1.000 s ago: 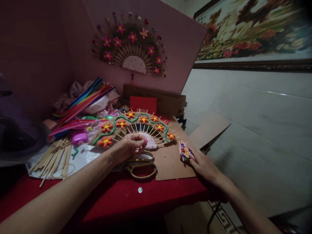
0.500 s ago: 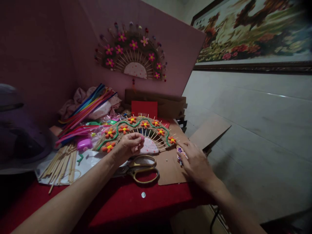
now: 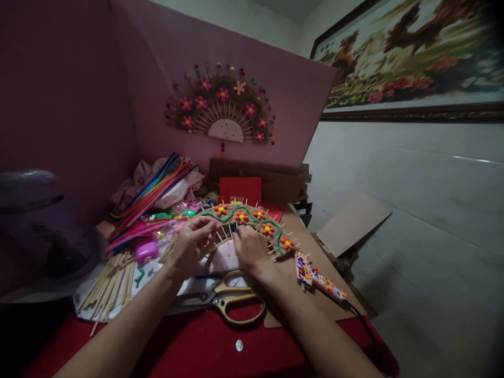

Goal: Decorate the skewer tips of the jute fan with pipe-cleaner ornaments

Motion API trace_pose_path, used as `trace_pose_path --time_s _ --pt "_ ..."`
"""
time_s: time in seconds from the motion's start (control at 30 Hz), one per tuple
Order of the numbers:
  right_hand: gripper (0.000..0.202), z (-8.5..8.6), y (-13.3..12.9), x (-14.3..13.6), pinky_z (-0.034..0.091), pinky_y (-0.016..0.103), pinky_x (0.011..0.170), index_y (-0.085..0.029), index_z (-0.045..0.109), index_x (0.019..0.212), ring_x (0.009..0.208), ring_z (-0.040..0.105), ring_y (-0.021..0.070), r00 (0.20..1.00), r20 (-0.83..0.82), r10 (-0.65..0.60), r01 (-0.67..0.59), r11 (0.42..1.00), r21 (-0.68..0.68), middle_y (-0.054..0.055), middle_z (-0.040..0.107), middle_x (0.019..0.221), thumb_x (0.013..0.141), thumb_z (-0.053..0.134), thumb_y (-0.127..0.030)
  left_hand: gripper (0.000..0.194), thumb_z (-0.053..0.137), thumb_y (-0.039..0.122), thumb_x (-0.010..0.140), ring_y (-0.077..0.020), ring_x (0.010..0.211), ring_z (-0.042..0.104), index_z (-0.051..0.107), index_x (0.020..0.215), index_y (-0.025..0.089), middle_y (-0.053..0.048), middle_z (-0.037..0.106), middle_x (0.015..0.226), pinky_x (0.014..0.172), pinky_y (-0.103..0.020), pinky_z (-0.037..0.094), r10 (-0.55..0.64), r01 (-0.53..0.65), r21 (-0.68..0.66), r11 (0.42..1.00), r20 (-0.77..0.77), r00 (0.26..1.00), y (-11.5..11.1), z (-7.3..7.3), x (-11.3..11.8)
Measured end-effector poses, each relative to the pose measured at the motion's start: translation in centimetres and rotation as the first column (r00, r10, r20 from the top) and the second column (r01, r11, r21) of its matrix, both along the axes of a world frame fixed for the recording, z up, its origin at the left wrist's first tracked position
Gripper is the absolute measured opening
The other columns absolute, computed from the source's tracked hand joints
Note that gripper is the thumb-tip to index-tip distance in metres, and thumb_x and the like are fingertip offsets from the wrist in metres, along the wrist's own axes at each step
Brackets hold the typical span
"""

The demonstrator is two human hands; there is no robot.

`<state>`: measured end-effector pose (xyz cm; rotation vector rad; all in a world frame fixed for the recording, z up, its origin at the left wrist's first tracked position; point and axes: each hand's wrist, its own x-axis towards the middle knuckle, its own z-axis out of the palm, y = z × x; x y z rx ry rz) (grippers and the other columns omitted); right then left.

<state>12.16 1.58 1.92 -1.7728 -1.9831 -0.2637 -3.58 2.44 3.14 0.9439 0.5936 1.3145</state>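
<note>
Fan point(image 3: 241, 216): lying on my table point(image 3: 189, 344), long axis running left to right across me, arched edge away, dotted half-disc point(image 3: 225, 256) on the near side. My right hand point(image 3: 252, 248) is the nearer to the fan's middle, fingers curled over it; whether they grip anything I cannot tell. My left hand point(image 3: 214, 224), at the fan's left part, has its fingertips pinched on what appears to be a small pink piece point(image 3: 214, 223); contact with the fan unconfirmed. Scissors point(image 3: 219, 301): near side of the fan. Patterned gun-shaped tool point(image 3: 313, 273): just beside the fan's right end, unheld.
</note>
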Motion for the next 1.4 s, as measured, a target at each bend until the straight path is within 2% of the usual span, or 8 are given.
trace_pose_path --time_s 0.1,0.23,0.33,0.47,0.63,0.8,1.03,1.4 --pt "0.022 -0.5 0.3 0.1 0.037 0.027 0.061 -0.017 0.06 0.095 0.074 0.063 0.019 0.999 -0.026 -0.026 0.025 0.999 -0.022 0.008 0.068 0.086 0.089 0.046 -0.033 0.02 0.073 0.026 0.065 -0.0032 0.044 0.046 0.06 0.073 0.014 0.004 0.056 0.059 0.041 -0.014 0.034 0.079 -0.069 0.077 0.995 -0.133 0.988 0.7 1.2 -0.2" --pt "0.023 -0.8 0.6 0.4 0.036 0.026 0.061 -0.018 0.061 0.088 0.075 0.064 0.0175 0.997 -0.067 -0.038 0.035 0.998 -0.046 0.007 0.068 0.084 0.09 0.045 -0.034 0.026 0.074 0.032 0.06 -0.0043 0.042 0.042 0.06 0.07 0.012 0.003 0.056 0.055 0.039 -0.017 0.032 0.275 -0.203 0.24 0.949 -0.326 0.904 3.5 4.4 0.0" --pt "0.021 -1.2 0.6 0.4 0.034 0.025 0.059 -0.019 0.061 0.087 0.073 0.063 0.0158 0.995 -0.089 -0.036 0.033 0.999 -0.028 0.005 0.067 0.084 0.09 0.044 -0.031 0.027 0.071 0.035 0.061 -0.0054 0.044 0.042 0.059 0.069 0.012 0.003 0.054 0.054 0.041 -0.018 0.03 0.352 -0.157 0.381 0.911 -0.522 0.777 6.9 6.9 0.8" --pt "0.02 -1.9 0.6 0.5 0.031 0.026 0.055 -0.019 0.06 0.082 0.067 0.061 0.0148 0.997 -0.074 0.004 0.0 0.999 0.053 0.004 0.065 0.08 0.09 0.043 -0.027 0.023 0.073 0.03 0.055 -0.0065 0.047 0.042 0.06 0.063 0.012 0.002 0.053 0.052 0.043 -0.018 0.029 0.274 0.031 0.394 0.919 -0.692 0.668 12.0 8.7 2.1" --pt "0.022 -2.6 0.9 0.6 0.028 0.027 0.055 -0.019 0.058 0.079 0.067 0.059 0.0156 0.997 -0.075 0.035 -0.025 0.991 0.131 0.003 0.062 0.076 0.091 0.042 -0.028 0.018 0.076 0.022 0.047 -0.0064 0.044 0.039 0.063 0.055 0.011 0.003 0.051 0.045 0.043 -0.02 0.026 0.086 0.28 0.267 0.922 -0.847 0.524 17.5 8.3 2.6" --pt "0.022 -2.8 1.0 0.6 0.027 0.027 0.056 -0.019 0.057 0.078 0.067 0.057 0.016 0.996 -0.072 0.046 -0.036 0.989 0.147 0.003 0.061 0.075 0.091 0.041 -0.027 0.016 0.075 0.023 0.047 -0.0071 0.044 0.038 0.066 0.055 0.013 0.003 0.052 0.046 0.043 -0.02 0.026 -0.031 0.424 0.174 0.889 -0.9 0.435 20.4 7.3 2.7" --pt "0.022 -3.1 1.1 0.6 0.027 0.028 0.056 -0.019 0.056 0.077 0.067 0.056 0.0161 0.996 -0.069 0.048 -0.036 0.985 0.168 0.003 0.06 0.075 0.091 0.041 -0.027 0.018 0.076 0.026 0.049 -0.0064 0.045 0.037 0.066 0.056 0.013 0.003 0.051 0.047 0.044 -0.019 0.025 -0.139 0.518 0.101 0.849 -0.904 0.404 20.9 7.2 3.5" --pt "0.022 -3.1 1.2 0.7 0.027 0.029 0.056 -0.02 0.056 0.076 0.066 0.055 0.0155 0.995 -0.077 0.059 -0.045 0.985 0.168 0.003 0.06 0.074 0.091 0.041 -0.027 0.014 0.074 0.023 0.051 -0.0073 0.045 0.042 0.067 0.06 0.014 0.001 0.056 0.051 0.044 -0.017 0.029 -0.299 0.568 -0.024 0.823 -0.868 0.397 21.6 6.0 3.5"
